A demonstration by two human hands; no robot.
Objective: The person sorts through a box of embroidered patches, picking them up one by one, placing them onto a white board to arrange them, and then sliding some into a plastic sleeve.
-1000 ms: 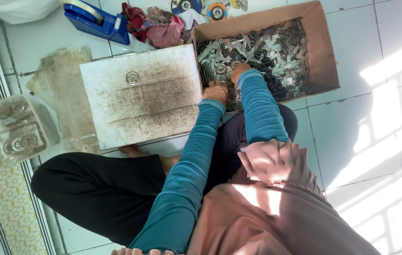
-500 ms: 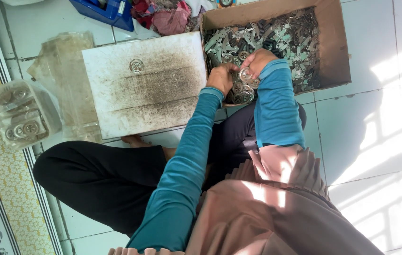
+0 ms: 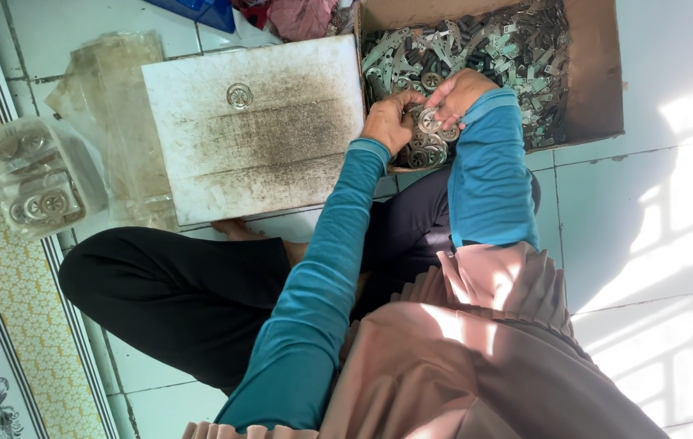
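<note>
Both hands — left hand (image 3: 390, 122), right hand (image 3: 458, 95) — pinch one round metal disc (image 3: 428, 121) above one cardboard box (image 3: 603, 89).

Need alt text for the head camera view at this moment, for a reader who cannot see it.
Both hands, left hand and right hand, hold a round metal disc over a cardboard box full of metal parts. Beside it lies a stained white board bearing one disc; the person sits on a tiled floor.

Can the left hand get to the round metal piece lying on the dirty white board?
Probably yes. The left hand is right at the board's edge, and nothing lies between it and the round piece, though its fingers are busy with small round parts.
</note>
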